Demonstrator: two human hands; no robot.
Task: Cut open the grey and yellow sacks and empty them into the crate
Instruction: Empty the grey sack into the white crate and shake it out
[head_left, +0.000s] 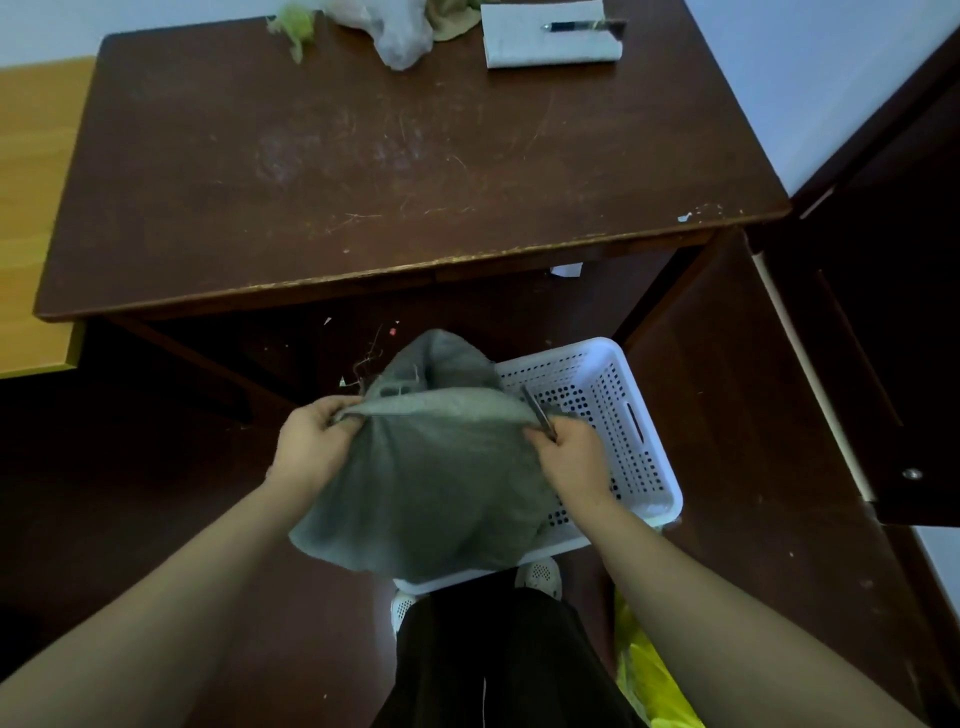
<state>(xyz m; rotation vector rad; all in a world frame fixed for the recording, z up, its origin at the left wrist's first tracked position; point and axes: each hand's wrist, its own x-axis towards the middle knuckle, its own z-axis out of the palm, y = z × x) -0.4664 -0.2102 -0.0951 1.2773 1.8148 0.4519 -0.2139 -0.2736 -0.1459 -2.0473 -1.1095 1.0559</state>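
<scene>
Pinching the top hem of the grey sack (431, 483), the left hand (311, 441) has its thumb and curled fingers closed tight on the cloth at the sack's 9 o'clock corner. The right hand (571, 457) grips the opposite corner at 3 o'clock, fingers curled. The same fist holds a thin metal tool (539, 413), probably scissors, its tip pointing toward 11 o'clock.

Between the hands the hem is pulled taut. Behind it the sack's mouth gapes toward 12 o'clock, with something grey and blocky showing inside. Below the hem the sack's body bulges full and rounded and hides the left part of the crate (618, 395) from view.

The crate is white and perforated, with a slot handle in its right wall. It stands on the dark floor at 5 o'clock from the table (363, 171). Two white shoes (540, 574) touch its near rim at 6 o'clock, with dark trousers (498, 660) below them.

The yellow sack (649, 680) lies on the floor at 5 o'clock in the view, partly hidden by the right forearm.

The brown, scratched table fills the upper view. Along its far edge lie a green scrap (296, 26) at 11 o'clock, a clear bag (400, 36) at 12 and a pad (550, 47) at 1 with a pen (582, 25) on it.
</scene>
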